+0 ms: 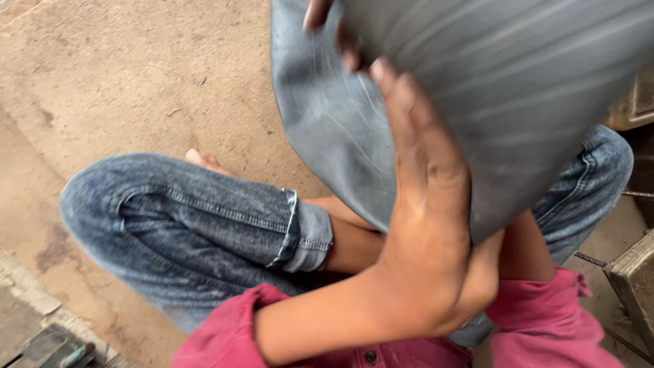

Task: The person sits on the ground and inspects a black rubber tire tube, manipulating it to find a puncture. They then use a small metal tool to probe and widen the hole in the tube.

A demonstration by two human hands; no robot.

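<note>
A wide grey rubber tube (518, 88), blurred by motion, fills the upper right, above my crossed legs in blue jeans (191, 225). My left hand (426, 232) lies flat against its lower fold, fingers pointing up and thumb hooked under the edge. My right forearm (524, 252) runs up behind the tube. Two fingertips of what seems to be my right hand (330, 34) curl over a fold near the top. The rest of that hand is hidden.
I sit on a dusty concrete floor (122, 75). A bare foot (201, 160) shows behind my left knee. Metal or wooden box edges (633, 272) stand at the right. Rough slabs and a small tool (68, 354) lie at the lower left.
</note>
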